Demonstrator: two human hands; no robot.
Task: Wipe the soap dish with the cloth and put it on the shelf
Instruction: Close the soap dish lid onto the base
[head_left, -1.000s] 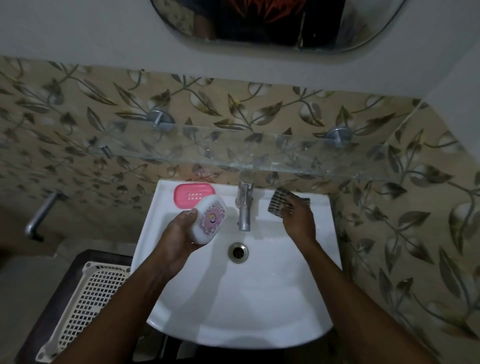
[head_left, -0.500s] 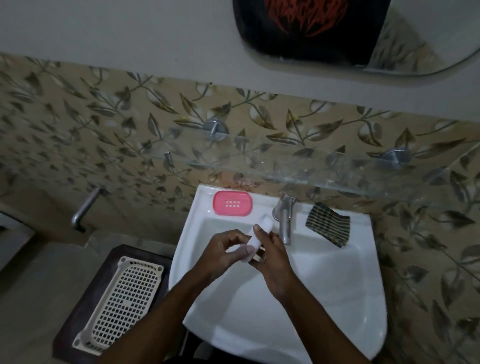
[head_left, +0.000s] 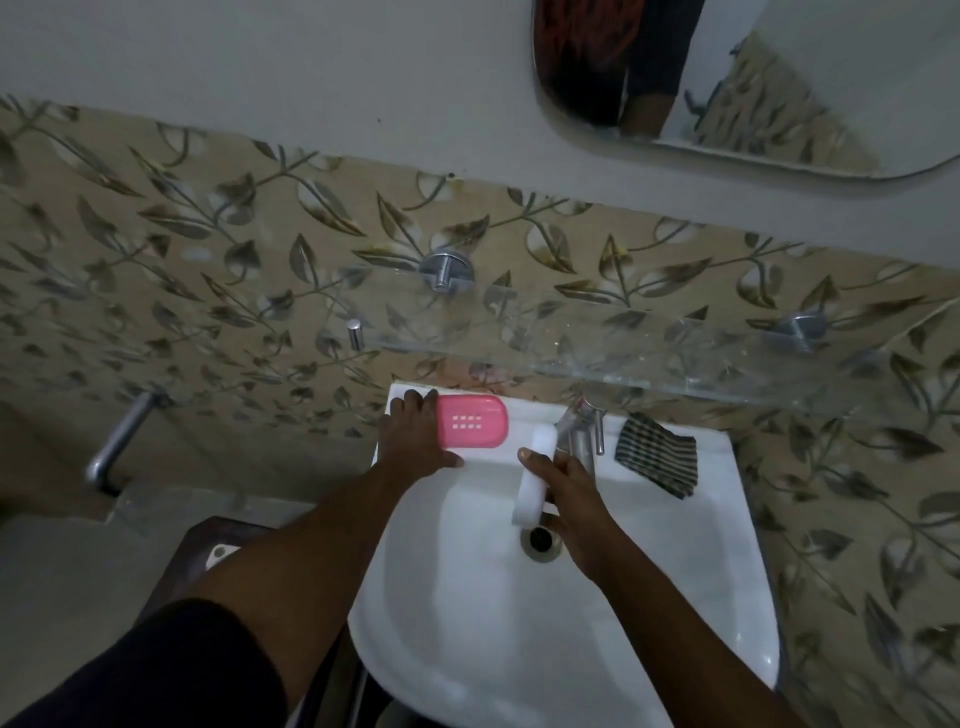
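The pink soap dish tray (head_left: 475, 421) lies on the back left rim of the white sink (head_left: 737, 545). My left hand (head_left: 413, 441) spans its left end, fingers at the far edge and thumb at the near edge. The white soap dish lid (head_left: 532, 478) is held edge-on in my right hand (head_left: 571, 493), above the basin just left of the tap (head_left: 582, 431). The dark striped cloth (head_left: 657, 454) sits folded on the back right rim, untouched. The glass shelf (head_left: 675, 364) hangs on the wall above the sink, with nothing on it.
The drain (head_left: 540, 538) is just below my right hand. A mirror (head_left: 779, 78) hangs above the shelf. A metal pipe (head_left: 122, 436) sticks out of the tiled wall at left. A corner of the white basket (head_left: 221, 553) shows behind my left arm.
The white lid passed from my left hand to my right hand. My left hand then reached back to the pink tray. The view shifted left; the cloth stayed where it was.
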